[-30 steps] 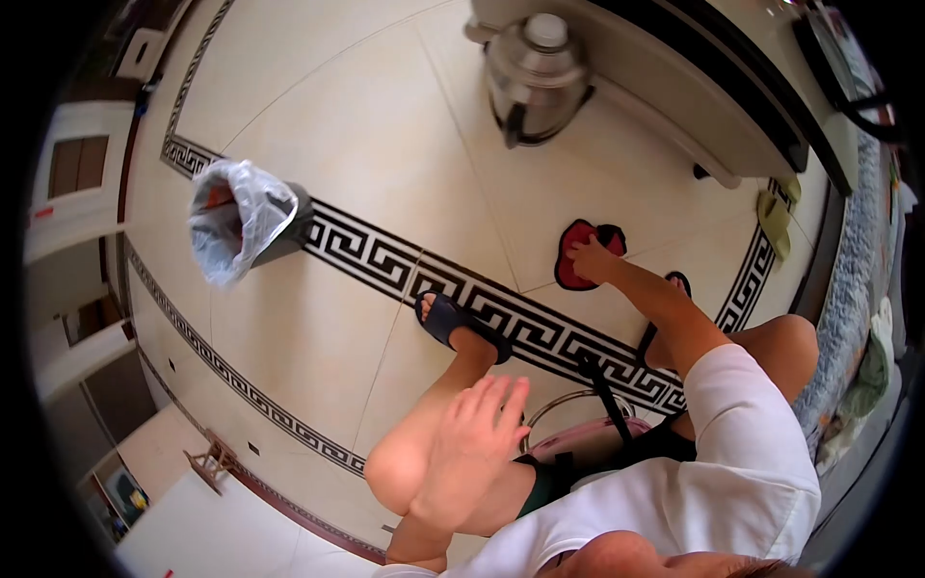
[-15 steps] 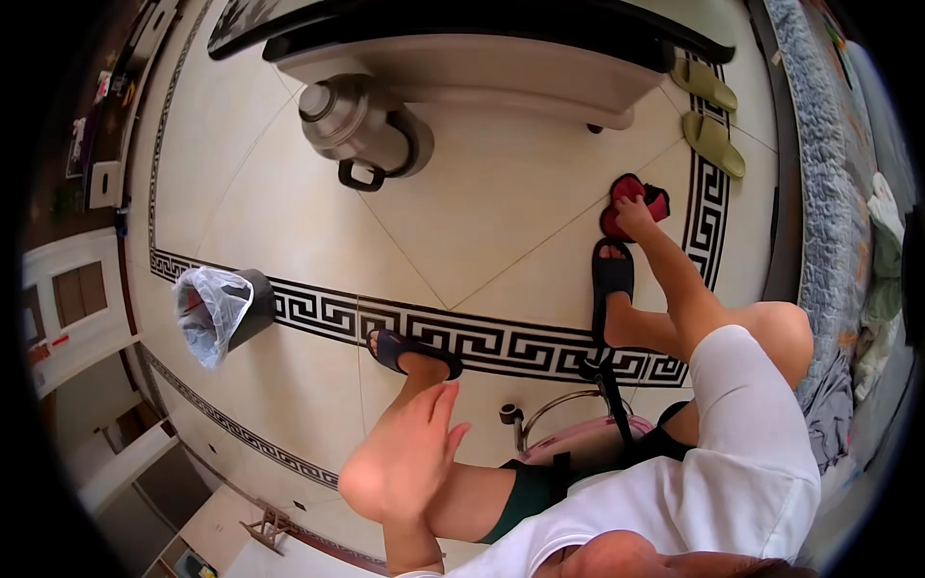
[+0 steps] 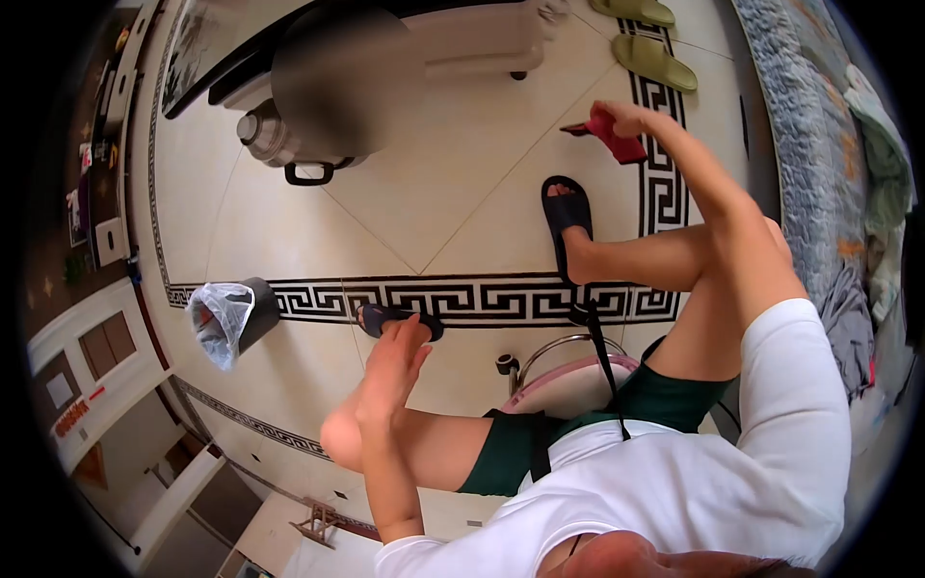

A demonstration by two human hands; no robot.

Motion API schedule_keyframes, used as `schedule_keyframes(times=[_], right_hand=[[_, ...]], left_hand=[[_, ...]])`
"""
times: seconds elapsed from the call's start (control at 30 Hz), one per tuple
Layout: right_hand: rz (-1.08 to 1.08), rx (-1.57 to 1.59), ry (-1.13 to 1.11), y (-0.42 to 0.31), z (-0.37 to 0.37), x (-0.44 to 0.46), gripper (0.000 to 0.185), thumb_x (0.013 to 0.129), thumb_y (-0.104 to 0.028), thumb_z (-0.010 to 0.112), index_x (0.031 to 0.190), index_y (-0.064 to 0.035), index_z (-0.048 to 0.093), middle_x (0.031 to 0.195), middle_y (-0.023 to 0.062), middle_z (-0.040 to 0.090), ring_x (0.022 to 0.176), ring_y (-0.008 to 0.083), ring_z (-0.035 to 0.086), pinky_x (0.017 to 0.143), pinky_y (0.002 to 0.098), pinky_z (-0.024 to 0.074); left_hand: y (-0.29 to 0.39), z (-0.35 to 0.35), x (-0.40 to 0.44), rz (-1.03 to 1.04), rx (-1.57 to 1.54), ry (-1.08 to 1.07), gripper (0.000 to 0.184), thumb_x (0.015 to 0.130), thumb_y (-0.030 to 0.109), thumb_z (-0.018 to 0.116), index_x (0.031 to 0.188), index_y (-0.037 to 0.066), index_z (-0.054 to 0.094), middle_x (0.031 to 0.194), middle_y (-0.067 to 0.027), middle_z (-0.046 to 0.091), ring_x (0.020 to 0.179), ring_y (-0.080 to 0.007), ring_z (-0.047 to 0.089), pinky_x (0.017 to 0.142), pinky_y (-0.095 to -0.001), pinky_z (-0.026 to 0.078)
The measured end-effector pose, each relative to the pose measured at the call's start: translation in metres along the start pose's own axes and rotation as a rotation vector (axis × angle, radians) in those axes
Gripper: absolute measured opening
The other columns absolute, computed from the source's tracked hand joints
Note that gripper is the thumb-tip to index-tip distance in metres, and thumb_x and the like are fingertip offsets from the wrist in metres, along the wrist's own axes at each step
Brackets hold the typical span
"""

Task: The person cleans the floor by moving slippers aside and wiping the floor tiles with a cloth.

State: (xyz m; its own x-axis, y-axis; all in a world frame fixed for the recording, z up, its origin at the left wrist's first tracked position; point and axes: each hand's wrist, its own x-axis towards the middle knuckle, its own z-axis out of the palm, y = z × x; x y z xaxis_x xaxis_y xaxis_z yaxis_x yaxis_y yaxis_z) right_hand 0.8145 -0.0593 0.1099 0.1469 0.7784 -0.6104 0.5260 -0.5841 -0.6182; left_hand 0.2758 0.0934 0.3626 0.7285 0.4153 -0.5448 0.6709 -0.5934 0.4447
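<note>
the red-and-black item (image 3: 620,143) is held at its upper edge by the right hand (image 3: 628,118) near the olive slippers (image 3: 655,63), the left hand (image 3: 387,366) being left open and empty, so it could be dropped if that one-edged grasp were loosened.

Bin (image 3: 258,313) left of both feet (image 3: 578,249)
</note>
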Motion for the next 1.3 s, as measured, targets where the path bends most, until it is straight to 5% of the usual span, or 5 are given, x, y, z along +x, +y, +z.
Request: schedule_keyframes(times=[0.33,0.63,0.87,0.93,1.3], right_hand=[[0.226,0.373,0.242,0.014,-0.089,-0.140,0.061,0.069,-0.017,0.068,0.126,-0.0072,0.049,0.100,0.0122,0.061,0.085,0.0215,0.060,0.065,0.0352,0.0523],[0.422,1.160,1.055,0.209,0.225,-0.312,0.058,0.076,-0.026,0.068,0.127,-0.0059,0.050,0.111,0.0107,0.061,0.099,0.0223,0.061,0.082,0.0335,0.0515],[1.412,0.935,1.249,0.237,0.456,-0.411,0.066,0.079,-0.031,0.069,0.135,-0.0047,0.045,0.127,0.0147,0.055,0.120,0.0277,0.050,0.100,0.0386,0.0422],[1.456,1.524,1.188,0.179,0.426,-0.403,0.085,0.086,-0.048,0.065,0.151,-0.0133,0.024,0.148,0.0120,0.038,0.134,0.0297,0.038,0.110,0.0407,0.0323],[1.046,0.468,1.186,0.300,0.303,-0.270,0.085,0.085,-0.044,0.064,0.153,-0.0182,0.020,0.159,0.0154,0.018,0.145,0.0425,0.009,0.119,0.0505,0.0104]], left_hand=[[0.013,0.015,0.036,-0.026,0.063,-0.182,0.052,0.082,0.019,0.068,0.130,0.002,0.054,0.124,-0.0185,0.058,0.112,-0.0371,0.056,0.093,-0.0423,0.047],[0.148,-0.014,0.049,0.363,0.250,-0.165,0.047,0.085,0.012,0.065,0.130,0.004,0.052,0.126,-0.0154,0.058,0.111,-0.0359,0.056,0.092,-0.0413,0.048],[0.181,0.000,0.118,0.358,0.489,-0.314,0.058,0.076,0.001,0.060,0.133,0.002,0.048,0.132,-0.0183,0.053,0.120,-0.0367,0.050,0.100,-0.0404,0.042],[0.202,-0.007,0.126,0.393,0.461,-0.431,0.057,0.078,0.002,0.057,0.134,0.002,0.048,0.133,-0.0181,0.052,0.120,-0.0372,0.051,0.100,-0.0406,0.042],[0.226,-0.003,0.130,0.313,0.573,-0.490,0.049,0.090,0.019,0.057,0.136,0.006,0.045,0.130,-0.0133,0.053,0.121,-0.0314,0.049,0.101,-0.0411,0.042]])
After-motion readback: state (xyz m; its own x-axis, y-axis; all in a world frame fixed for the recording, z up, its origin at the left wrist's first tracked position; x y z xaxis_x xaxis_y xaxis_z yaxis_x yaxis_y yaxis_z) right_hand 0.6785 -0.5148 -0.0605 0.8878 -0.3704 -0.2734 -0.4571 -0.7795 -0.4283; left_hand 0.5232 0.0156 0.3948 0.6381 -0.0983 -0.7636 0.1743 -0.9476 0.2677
